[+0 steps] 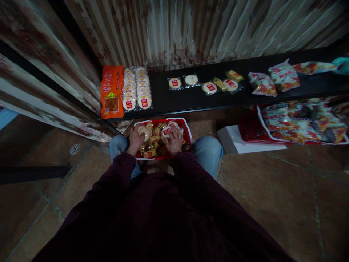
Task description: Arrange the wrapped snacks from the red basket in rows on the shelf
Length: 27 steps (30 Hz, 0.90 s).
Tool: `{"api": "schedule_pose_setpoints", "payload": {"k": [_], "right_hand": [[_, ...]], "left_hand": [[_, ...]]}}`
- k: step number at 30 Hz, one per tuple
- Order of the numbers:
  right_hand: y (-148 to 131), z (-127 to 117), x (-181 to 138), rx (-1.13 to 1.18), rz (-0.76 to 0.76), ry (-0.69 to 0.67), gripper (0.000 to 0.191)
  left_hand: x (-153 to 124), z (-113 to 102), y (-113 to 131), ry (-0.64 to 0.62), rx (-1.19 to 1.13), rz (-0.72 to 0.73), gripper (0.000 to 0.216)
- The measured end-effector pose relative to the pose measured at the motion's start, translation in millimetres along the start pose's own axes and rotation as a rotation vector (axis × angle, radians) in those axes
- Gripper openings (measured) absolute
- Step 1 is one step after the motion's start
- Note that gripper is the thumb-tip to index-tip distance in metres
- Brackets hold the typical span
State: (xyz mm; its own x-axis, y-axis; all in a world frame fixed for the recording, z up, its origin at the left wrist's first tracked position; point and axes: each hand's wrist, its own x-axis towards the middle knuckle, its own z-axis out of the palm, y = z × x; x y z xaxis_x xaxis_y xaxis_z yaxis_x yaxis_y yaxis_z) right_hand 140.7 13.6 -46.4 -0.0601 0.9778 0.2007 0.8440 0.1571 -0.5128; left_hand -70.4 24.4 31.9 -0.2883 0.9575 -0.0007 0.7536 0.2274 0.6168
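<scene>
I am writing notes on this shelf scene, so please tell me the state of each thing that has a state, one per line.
Red basket: on the floor between the knees, filled with wrapped snacks.
Left hand: in the basket, gripping a round wrapped cake.
Right hand: in the basket, on another round cake.
Orange packets: stacked flat at the shelf's left end.
Round cake rows: lined up beside them.
Black shelf: partly stocked.

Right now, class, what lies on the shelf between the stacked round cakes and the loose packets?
Head view: bare black shelf separates the stacked round cakes from the loose packets.
</scene>
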Motion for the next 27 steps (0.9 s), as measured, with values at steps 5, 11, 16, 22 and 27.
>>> {"api": "schedule_pose_setpoints", "payload": {"k": [5,11,16,22,27], "right_hand": [[1.6,0.7,1.3,0.015,0.001,-0.016,0.041],[-0.3,-2.6,1.5,0.001,0.016,0.085,0.039],[2.9,-3.9,2.1,0.026,0.097,0.142,0.040],[5.2,0.2,1.4,0.014,0.108,0.076,0.043],[-0.5,-6.4,-0.5,-0.064,-0.006,0.136,0.039]], "left_hand": [[1.8,39.6,18.8,-0.038,-0.134,0.024,0.063],[-2.3,79.8,12.9,-0.258,-0.137,0.005,0.058],[-5.3,73.0,8.8,-0.090,0.039,0.030,0.058],[-17.8,69.2,4.9,-0.283,0.073,0.301,0.051],[-28.3,84.4,-3.3,-0.206,-0.019,0.274,0.053]]}}
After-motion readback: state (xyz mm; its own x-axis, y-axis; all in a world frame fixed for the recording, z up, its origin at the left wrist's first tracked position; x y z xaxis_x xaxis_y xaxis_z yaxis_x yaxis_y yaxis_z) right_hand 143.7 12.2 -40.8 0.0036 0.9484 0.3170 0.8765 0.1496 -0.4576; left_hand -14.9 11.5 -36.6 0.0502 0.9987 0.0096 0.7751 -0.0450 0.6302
